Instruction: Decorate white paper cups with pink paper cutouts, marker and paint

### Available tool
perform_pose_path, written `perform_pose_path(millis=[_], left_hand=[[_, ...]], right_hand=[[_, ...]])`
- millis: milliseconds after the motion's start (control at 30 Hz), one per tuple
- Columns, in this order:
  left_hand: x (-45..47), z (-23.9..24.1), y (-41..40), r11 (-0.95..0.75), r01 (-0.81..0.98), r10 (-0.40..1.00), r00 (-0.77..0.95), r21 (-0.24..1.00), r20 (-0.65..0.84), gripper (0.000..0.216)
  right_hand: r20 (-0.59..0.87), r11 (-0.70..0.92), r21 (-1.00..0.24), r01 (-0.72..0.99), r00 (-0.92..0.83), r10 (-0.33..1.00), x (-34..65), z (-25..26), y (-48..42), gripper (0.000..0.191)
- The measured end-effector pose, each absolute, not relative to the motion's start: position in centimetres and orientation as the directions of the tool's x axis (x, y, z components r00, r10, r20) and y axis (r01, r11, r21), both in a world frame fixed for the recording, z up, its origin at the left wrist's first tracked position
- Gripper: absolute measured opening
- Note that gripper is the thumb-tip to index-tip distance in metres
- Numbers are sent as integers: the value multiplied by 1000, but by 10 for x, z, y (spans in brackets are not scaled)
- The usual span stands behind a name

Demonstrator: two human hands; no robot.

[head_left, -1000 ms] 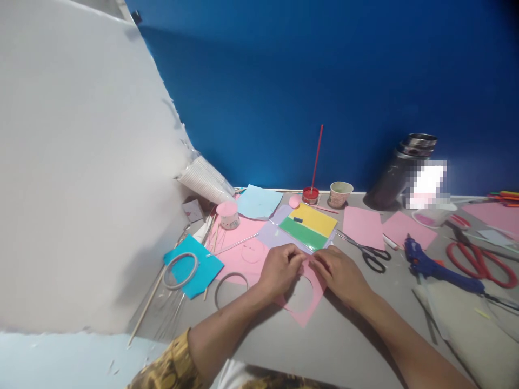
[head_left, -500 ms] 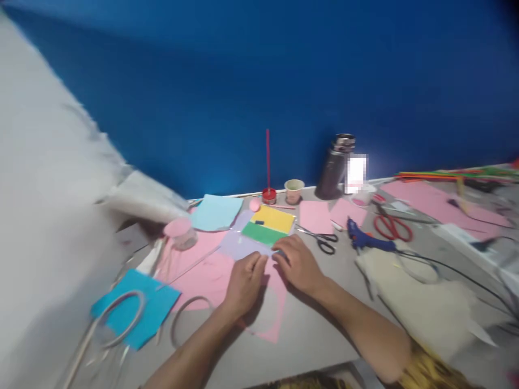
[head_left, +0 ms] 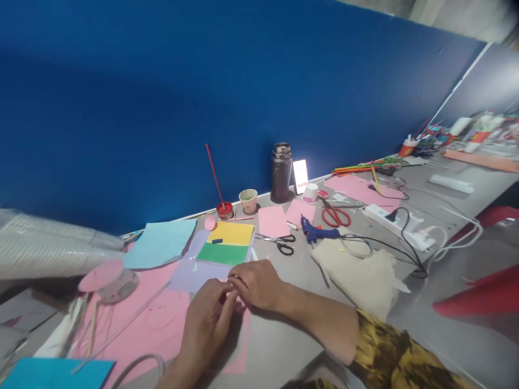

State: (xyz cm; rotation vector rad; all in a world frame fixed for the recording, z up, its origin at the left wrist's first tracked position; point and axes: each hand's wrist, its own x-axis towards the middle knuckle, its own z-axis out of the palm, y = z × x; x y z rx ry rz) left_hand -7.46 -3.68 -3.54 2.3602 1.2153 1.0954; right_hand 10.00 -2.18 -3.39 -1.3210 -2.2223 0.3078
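My left hand (head_left: 205, 327) and my right hand (head_left: 255, 282) meet fingertip to fingertip over a pink paper sheet (head_left: 240, 346) that lies on the grey table. Both hands have their fingers curled and pinched at the sheet's upper edge. What the fingertips grip is hidden between them. Just beyond the hands lies a clear sleeve of coloured papers, with yellow paper (head_left: 231, 233) and green paper (head_left: 221, 253) on top.
Black scissors (head_left: 279, 243), a blue glue gun (head_left: 316, 233), red scissors (head_left: 335, 215), a dark flask (head_left: 281, 172), a paper cup (head_left: 248, 201), a red pot with a stick (head_left: 225, 209), a power strip with cables (head_left: 391, 219) and a beige cloth (head_left: 360, 270) lie around.
The view has swung to the right, so more of the table's right side shows. My hands have stayed together on the pink sheet, pinching its edge.
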Motion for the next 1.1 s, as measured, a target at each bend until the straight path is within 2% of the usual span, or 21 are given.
perform_pose_path(millis=[67, 133, 367, 533, 700, 767, 833, 900, 967, 1033, 1100], left_hand=[[-74, -34, -39, -687, 560, 713, 398, 463, 578, 29], [-73, -33, -41, -723, 551, 676, 440, 416, 592, 34], [-69, -35, -43, -747, 526, 658, 499, 406, 564, 27], [-59, -30, -50, -824, 499, 520, 481, 267, 706, 15], [-54, -34, -62, -875, 452, 429, 560, 172, 709, 25], [-54, -37, -64, -890, 441, 377, 575, 113, 727, 32], [-55, -37, -65, -891, 445, 355, 558, 90, 750, 36], [-57, -35, -63, -882, 455, 381, 538, 122, 752, 34], [-59, -32, -61, -875, 456, 416, 539, 162, 732, 27], [-60, -29, -58, -878, 441, 432, 561, 187, 706, 23], [-59, -28, -56, -880, 423, 444, 575, 215, 688, 22]], right_hand=[[328, 508, -441, 740, -394, 859, 100, -32, -24, 25], [337, 513, -438, 738, -394, 855, 99, -31, -26, 28], [352, 512, -463, 724, -379, 855, 97, -38, -24, 28], [317, 521, -497, 694, -414, 853, 97, -51, -18, 8], [263, 458, -666, 589, -389, 883, 87, -57, -18, 11], [235, 385, -736, 557, -323, 917, 87, -49, -24, 11], [219, 323, -748, 580, -243, 945, 99, -31, -28, 14], [234, 321, -665, 675, -220, 947, 130, -6, -22, 15], [213, 227, -591, 774, -122, 969, 178, 22, -1, 19], [172, 12, -478, 878, 80, 982, 235, 46, 33, 25], [171, -322, -310, 895, 386, 907, 288, 59, 73, 46]])
